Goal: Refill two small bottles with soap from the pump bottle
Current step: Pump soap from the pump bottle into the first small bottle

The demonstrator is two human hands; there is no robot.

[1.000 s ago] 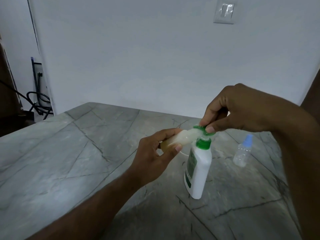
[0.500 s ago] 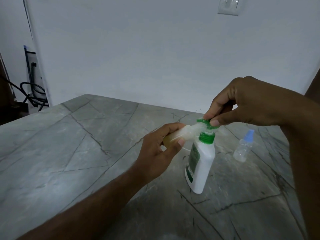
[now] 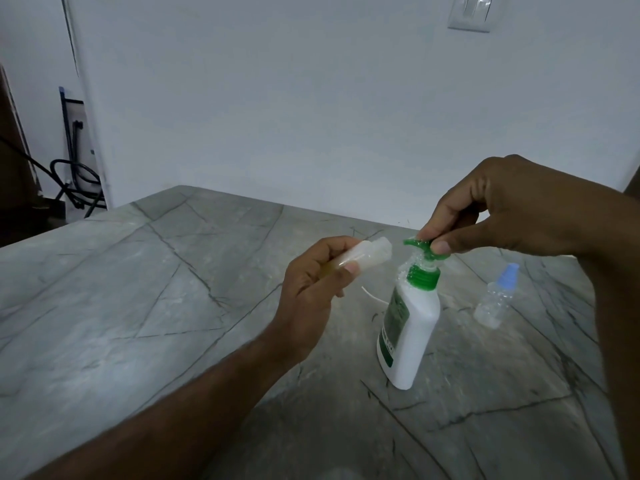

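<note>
Pulling the small translucent plastic bottle (image 3: 360, 260), gripped in the left hand (image 3: 311, 292), off the spout, the right hand (image 3: 491, 209) still pinches the white pump bottle's (image 3: 412, 320) green head (image 3: 424, 249); first fill likely done.

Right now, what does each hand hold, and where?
Left hand grips the small translucent bottle around its body; right hand pinches the green pump head.

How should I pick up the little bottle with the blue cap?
Probably pinch the little bottle around its clear body, just under the blue cap, coming from above. It stands upright and apart from the pump bottle, so its sides are free.
</note>
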